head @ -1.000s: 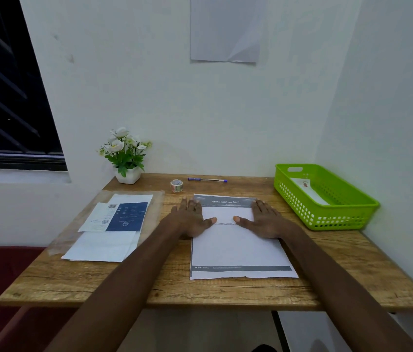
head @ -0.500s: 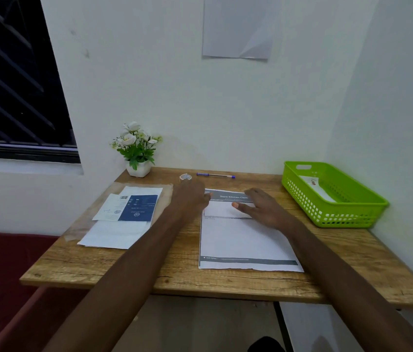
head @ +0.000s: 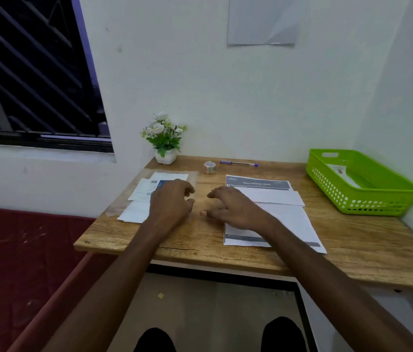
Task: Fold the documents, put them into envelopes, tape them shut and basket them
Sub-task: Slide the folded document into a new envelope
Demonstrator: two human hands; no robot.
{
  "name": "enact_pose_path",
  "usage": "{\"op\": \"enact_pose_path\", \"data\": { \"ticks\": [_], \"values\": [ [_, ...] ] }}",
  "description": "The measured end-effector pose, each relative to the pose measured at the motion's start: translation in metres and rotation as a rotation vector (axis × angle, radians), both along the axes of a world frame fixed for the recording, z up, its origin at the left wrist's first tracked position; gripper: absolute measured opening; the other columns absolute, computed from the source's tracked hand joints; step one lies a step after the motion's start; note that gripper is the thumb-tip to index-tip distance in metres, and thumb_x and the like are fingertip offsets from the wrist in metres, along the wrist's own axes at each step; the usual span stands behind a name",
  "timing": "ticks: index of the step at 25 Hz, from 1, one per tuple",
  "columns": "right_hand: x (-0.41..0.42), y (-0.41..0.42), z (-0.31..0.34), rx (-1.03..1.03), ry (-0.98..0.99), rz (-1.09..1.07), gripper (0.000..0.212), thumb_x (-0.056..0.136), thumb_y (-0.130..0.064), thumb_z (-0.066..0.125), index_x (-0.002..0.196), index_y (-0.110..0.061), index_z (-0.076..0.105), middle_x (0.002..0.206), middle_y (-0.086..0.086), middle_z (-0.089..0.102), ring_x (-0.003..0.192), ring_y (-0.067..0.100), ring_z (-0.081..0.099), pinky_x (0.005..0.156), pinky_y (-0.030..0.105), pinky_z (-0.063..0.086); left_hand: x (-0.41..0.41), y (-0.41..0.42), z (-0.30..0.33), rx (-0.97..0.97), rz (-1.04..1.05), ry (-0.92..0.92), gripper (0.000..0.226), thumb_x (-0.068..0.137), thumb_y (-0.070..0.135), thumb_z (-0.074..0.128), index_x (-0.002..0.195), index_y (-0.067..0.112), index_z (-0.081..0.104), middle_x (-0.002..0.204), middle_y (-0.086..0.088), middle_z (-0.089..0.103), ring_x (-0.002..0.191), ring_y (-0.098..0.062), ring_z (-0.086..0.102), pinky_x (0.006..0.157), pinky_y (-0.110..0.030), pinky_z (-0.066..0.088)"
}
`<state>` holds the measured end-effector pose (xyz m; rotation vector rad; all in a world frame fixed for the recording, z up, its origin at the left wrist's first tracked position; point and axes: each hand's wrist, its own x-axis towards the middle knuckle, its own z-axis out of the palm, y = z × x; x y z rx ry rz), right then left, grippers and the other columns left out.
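Room: white walls meet in a corner at 1 o'clock; a dark barred window point(head: 30, 69) fills the 10 o'clock side, and a grey sheet point(head: 261, 20) hangs on the wall at 12 o'clock.
Table: wooden table point(head: 225, 257) set into the corner, grain running left to right, with a dark red floor to its left at 8 o'clock.
Basket: green basket point(head: 378, 199) at 3 o'clock on the table, against the right wall; a white envelope point(head: 342, 174) lies inside it.
Document: printed document point(head: 291, 219) lies flat at the table's middle, its dark header band toward 12 o'clock; a smaller white folded sheet point(head: 274, 196) rests across its upper part.
Stack: pile of papers point(head: 142, 199) at 9 o'clock on the table, under a clear plastic sleeve, with a blue-printed piece on top.
Left hand: left hand point(head: 171, 201) hovers over the right edge of the pile, fingers loosely curled and pointing toward 2 o'clock, gripping nothing that I can see.
Right hand: right hand point(head: 231, 208) reaches toward 9 o'clock off the document's left edge, fingers relaxed and a little spread, empty; whether the fingertips touch the wood I cannot tell.
Plant: white-flowered plant point(head: 164, 138) in a white pot at the table's 11 o'clock corner.
Pen: blue pen point(head: 238, 163) lies by the wall at 12 o'clock.
Tape: small tape roll point(head: 209, 166) stands just left of the pen.
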<state>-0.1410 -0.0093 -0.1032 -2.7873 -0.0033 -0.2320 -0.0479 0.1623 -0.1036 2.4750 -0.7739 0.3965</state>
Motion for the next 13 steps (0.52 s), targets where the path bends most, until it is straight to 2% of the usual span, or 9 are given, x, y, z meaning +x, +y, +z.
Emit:
{"op": "enact_pose_path", "data": {
  "ticks": [3,5,9,13],
  "values": [
    [0.007,0.032,0.0,-0.002,-0.016,0.039,0.06,0.092,-0.054,0.062,0.139,-0.017,0.056,0.145,0.003,0.054,0.134,0.021,0.044,0.108,0.041,0.041,-0.002,0.045,0.003,-0.004,0.033,0.001,0.039,0.077,0.007,0.07,0.11,0.026,0.078,0.108,0.008,0.077,0.103,-0.014,0.069,0.088,-0.034,0.056],
    [0.011,0.05,-0.001,-0.008,-0.053,0.055,0.052,0.092,-0.049,0.063,0.136,-0.022,0.058,0.145,0.0,0.053,0.135,0.019,0.043,0.106,0.041,0.043,-0.004,0.07,0.003,0.01,0.024,0.005,0.041,0.073,0.003,0.066,0.103,0.028,0.079,0.103,0.011,0.077,0.099,-0.01,0.069,0.083,-0.029,0.053],
    [0.018,0.078,-0.004,-0.033,-0.162,0.046,0.037,0.089,-0.041,0.07,0.124,-0.03,0.064,0.142,-0.005,0.058,0.132,0.017,0.047,0.101,0.04,0.043,-0.004,0.104,-0.003,0.092,-0.005,-0.036,0.034,0.077,0.015,0.074,0.105,0.034,0.075,0.106,0.016,0.075,0.1,-0.006,0.066,0.079,-0.026,0.046],
    [0.025,0.097,-0.008,-0.027,-0.15,0.044,0.034,0.085,-0.037,0.076,0.118,-0.033,0.067,0.138,-0.006,0.061,0.127,0.017,0.052,0.098,0.038,0.045,-0.004,0.122,-0.008,0.123,-0.042,-0.087,0.032,0.078,0.034,0.079,0.109,0.037,0.073,0.113,0.017,0.072,0.107,-0.008,0.063,0.088,-0.032,0.049]
  ]
}}
